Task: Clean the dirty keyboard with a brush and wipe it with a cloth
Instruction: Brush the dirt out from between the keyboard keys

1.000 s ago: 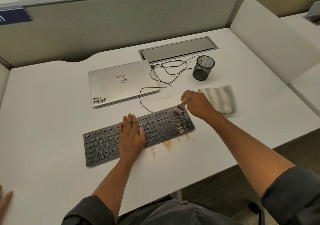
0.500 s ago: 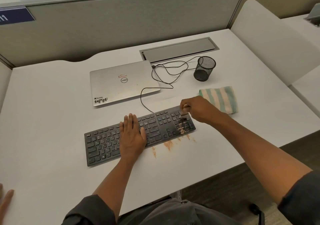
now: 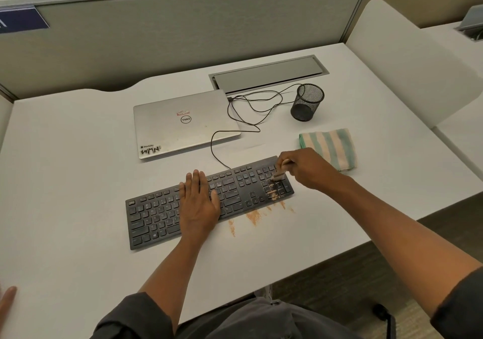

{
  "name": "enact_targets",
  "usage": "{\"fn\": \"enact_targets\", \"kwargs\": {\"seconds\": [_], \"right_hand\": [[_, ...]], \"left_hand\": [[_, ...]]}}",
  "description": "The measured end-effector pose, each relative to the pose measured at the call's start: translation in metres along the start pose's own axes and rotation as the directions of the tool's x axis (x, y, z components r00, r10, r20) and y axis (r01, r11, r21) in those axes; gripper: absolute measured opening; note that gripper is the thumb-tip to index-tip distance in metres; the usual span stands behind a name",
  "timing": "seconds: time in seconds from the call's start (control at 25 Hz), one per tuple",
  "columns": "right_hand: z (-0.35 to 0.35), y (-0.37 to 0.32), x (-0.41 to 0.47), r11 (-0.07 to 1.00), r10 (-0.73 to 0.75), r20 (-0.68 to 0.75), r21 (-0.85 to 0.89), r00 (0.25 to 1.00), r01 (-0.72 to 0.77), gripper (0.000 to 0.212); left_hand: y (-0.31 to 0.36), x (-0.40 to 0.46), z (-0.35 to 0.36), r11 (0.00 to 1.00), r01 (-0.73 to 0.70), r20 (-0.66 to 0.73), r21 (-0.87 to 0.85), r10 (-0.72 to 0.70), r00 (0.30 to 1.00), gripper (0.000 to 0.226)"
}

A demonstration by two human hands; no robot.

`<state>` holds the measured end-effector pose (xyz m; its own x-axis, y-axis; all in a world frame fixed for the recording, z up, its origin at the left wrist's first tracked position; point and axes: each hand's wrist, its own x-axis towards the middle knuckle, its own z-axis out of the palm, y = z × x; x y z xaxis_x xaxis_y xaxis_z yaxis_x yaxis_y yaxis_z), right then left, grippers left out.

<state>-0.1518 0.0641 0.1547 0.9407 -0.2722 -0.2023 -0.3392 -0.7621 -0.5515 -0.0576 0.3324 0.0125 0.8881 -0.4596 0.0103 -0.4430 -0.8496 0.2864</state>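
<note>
The keyboard (image 3: 209,200) lies flat on the bench (image 3: 78,181), pinned by the flat left hand (image 3: 200,202). The brush (image 3: 279,174), light and stiff-handled, is gripped by right hand (image 3: 305,167) fingers at its upper handle. Since earlier, bristles were drawn nearer over the keypad; the cloth (image 3: 330,146) lies unused

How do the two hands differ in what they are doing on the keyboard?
The left hand lies flat, fingers straight, pressing the keyboard near its middle; the right hand is curled round a small brush. The left holds nothing; the right works the brush over the dusty number pad. Both are over the keyboard.
</note>
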Motion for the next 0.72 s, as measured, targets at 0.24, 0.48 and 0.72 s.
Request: {"fn": "enact_targets", "kwargs": {"seconds": [0.24,0.48,0.72], "right_hand": [[0.01,0.002,0.004,0.999,-0.002,0.012,-0.033,1.0,0.003,0.027],[0.009,0.001,0.01,0.992,-0.007,0.015,-0.128,1.0,0.009,0.026],[0.007,-0.004,0.009,0.999,-0.04,0.0,-0.027,0.999,0.04,0.025]], "left_hand": [[0.0,0.0,0.0,1.0,-0.003,0.005,-0.011,0.004,1.0,0.076],[-0.001,-0.001,-0.001,1.0,-0.001,0.01,-0.002,0.001,1.0,0.075],[0.0,0.0,-0.001,1.0,-0.001,0.008,-0.011,0.001,1.0,0.075]]}}
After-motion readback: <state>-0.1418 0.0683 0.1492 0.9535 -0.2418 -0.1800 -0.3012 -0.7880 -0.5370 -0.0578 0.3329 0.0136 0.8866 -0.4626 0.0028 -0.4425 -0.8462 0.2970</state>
